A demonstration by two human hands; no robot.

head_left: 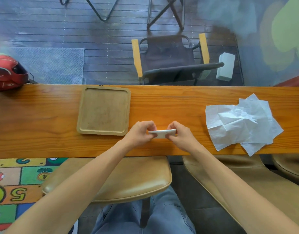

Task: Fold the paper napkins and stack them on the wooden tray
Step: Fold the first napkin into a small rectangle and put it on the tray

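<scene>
Just right of the wooden tray [104, 110], both hands pinch 1 folded napkin [162, 133], left hand [140, 132] and right hand [180, 134] closed on its ends. Aligning edges before creasing looks wise; the unfolded napkins [243, 123] lie farther right.

The folded napkin's [162, 133] ends are hidden under the fingers of the left hand [140, 132] and right hand [181, 135]; the helmet [8, 71] at the table's [162, 102] far left edge is cropped; the far right background is blurred.
</scene>
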